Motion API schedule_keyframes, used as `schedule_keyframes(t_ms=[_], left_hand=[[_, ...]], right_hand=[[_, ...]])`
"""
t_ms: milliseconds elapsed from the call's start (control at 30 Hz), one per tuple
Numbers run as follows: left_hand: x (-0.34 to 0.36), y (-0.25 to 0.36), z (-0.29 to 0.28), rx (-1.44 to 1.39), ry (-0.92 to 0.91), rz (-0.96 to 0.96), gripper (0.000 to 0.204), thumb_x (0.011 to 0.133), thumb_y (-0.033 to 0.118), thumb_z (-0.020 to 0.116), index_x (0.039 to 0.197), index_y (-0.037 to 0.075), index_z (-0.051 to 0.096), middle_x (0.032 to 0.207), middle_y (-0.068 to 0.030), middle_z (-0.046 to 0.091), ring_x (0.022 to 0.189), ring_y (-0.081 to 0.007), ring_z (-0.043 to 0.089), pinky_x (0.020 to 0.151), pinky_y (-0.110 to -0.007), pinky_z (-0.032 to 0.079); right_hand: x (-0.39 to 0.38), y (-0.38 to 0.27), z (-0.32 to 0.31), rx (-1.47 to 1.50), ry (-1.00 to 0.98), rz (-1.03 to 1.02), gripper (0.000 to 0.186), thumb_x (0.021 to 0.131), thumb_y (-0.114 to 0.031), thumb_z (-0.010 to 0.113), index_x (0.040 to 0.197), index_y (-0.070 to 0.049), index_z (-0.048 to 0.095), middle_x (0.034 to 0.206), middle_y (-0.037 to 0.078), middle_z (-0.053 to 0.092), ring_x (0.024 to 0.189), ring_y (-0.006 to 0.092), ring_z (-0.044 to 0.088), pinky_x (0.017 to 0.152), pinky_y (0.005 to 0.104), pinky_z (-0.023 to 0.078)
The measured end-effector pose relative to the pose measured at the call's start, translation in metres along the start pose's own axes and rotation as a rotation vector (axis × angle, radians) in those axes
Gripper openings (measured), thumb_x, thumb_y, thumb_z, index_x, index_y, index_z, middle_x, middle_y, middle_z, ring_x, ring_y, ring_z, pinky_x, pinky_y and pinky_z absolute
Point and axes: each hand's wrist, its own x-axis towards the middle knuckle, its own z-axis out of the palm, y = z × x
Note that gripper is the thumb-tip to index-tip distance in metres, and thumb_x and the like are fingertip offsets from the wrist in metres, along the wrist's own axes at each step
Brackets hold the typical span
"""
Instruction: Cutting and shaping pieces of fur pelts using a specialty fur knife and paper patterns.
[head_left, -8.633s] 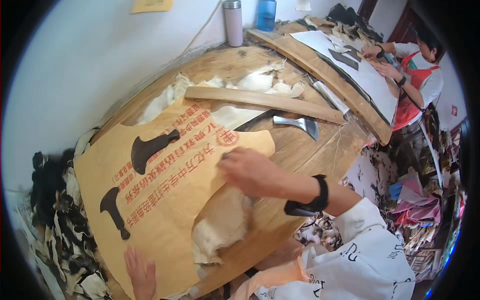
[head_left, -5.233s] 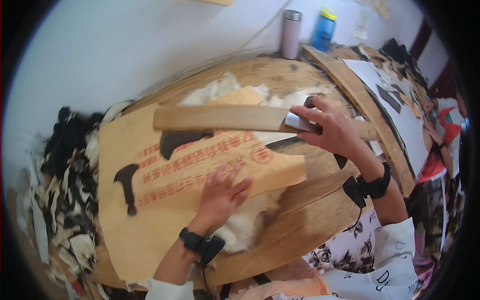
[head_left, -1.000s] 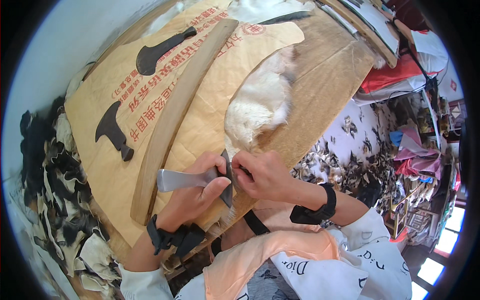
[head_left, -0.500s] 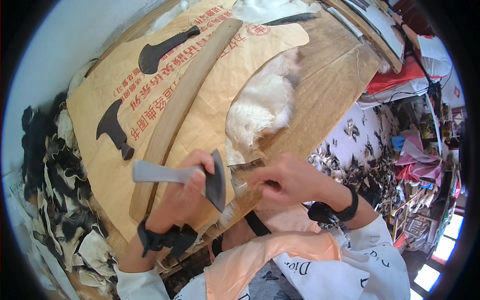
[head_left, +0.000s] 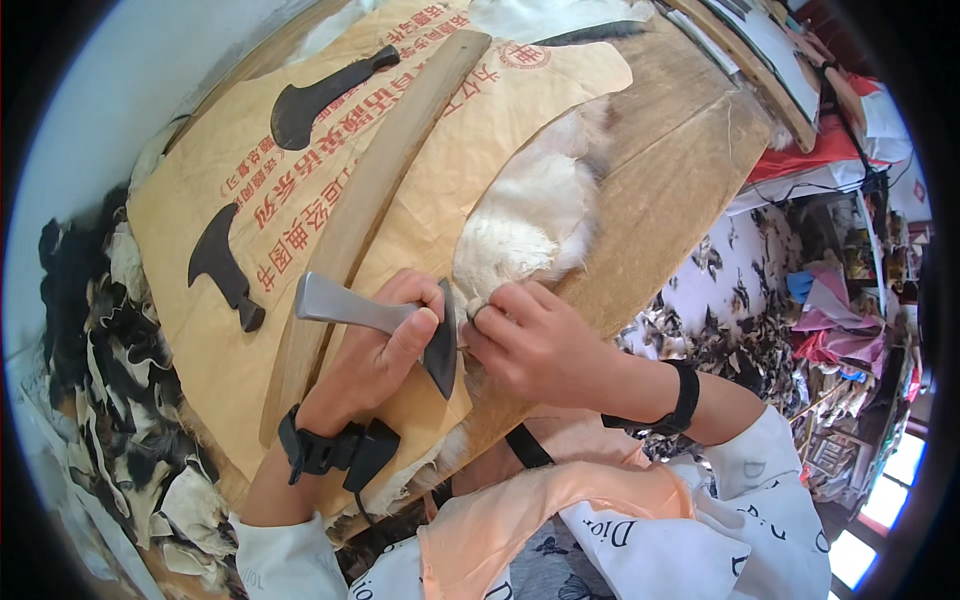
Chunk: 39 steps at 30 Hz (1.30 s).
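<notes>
My left hand [head_left: 378, 352] is closed round a half-moon knife [head_left: 441, 350] with a dark curved blade and a grey metal handle. The handle points away to the left, and the blade stands upright beside my right fingers. With fingers bent in a pinch, my right hand [head_left: 535, 345] grips the near end of a white fur pelt [head_left: 512, 225], close to the blade. Part of that pelt's near end is hidden by the hand. Brown printed paper [head_left: 420, 215] borders the pelt's left side.
A long wooden strip [head_left: 385, 190] lies across the paper. Left of it rest two dark-bladed tools, a far one [head_left: 305, 110] and a near one [head_left: 215, 260]. Fur scraps [head_left: 130, 400] pile up left of the wooden board [head_left: 670, 150]. Another person's arm [head_left: 845, 95] shows at far right.
My right hand has moved left and away from me onto the pelt's near end, its fingers now pinching there. My left hand has shifted slightly away with the knife.
</notes>
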Motion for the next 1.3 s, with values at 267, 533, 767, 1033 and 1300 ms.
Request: schedule_keyframes(t_ms=[267,533,767,1033,1300], left_hand=[[0.003,-0.005,0.003,0.02,0.023,0.102,0.045,0.084,0.047,0.059,0.087,0.003,0.047,0.086,-0.0083,0.044,0.079,-0.0203,0.044,0.071,-0.029,0.038],[-0.005,0.0,0.002,0.255,-0.081,0.167,0.057,0.069,0.055,0.065,0.086,0.003,0.047,0.091,-0.0123,0.045,0.084,-0.029,0.045,0.075,-0.033,0.04],[0.011,0.004,-0.009,0.343,-0.147,0.172,0.056,0.068,0.052,0.067,0.089,0.004,0.048,0.096,-0.0133,0.047,0.088,-0.0292,0.047,0.076,-0.034,0.041],[0.04,0.005,-0.023,0.249,-0.213,0.086,0.052,0.066,0.042,0.074,0.091,0.005,0.048,0.101,-0.0136,0.048,0.083,-0.0266,0.05,0.073,-0.032,0.043],[0.066,0.007,-0.032,0.142,-0.201,-0.123,0.044,0.076,0.039,0.069,0.098,0.007,0.048,0.079,-0.0078,0.051,0.067,-0.0217,0.049,0.063,-0.03,0.042]], right_hand=[[0.0,0.007,0.0,-0.012,-0.029,-0.127,0.014,0.058,-0.016,0.057,0.064,-0.004,0.058,0.068,0.004,0.045,0.073,0.0204,0.046,0.064,0.0298,0.039],[-0.001,0.009,0.012,0.119,0.044,-0.007,0.011,0.058,-0.015,0.058,0.063,-0.005,0.055,0.066,0.004,0.042,0.071,0.0213,0.045,0.063,0.031,0.04],[0.002,0.012,0.011,0.452,0.153,0.278,0.012,0.057,-0.006,0.066,0.068,-0.008,0.06,0.065,0.003,0.045,0.064,0.0216,0.046,0.056,0.0314,0.041],[0.007,0.016,-0.005,0.703,0.193,0.509,0.01,0.062,-0.003,0.067,0.071,-0.008,0.066,0.056,0.003,0.046,0.057,0.0204,0.048,0.05,0.0316,0.04],[0.015,0.038,-0.037,0.891,0.134,0.639,0.013,0.068,-0.003,0.065,0.079,-0.006,0.07,0.06,0.003,0.052,0.054,0.0155,0.049,0.049,0.0274,0.038]])
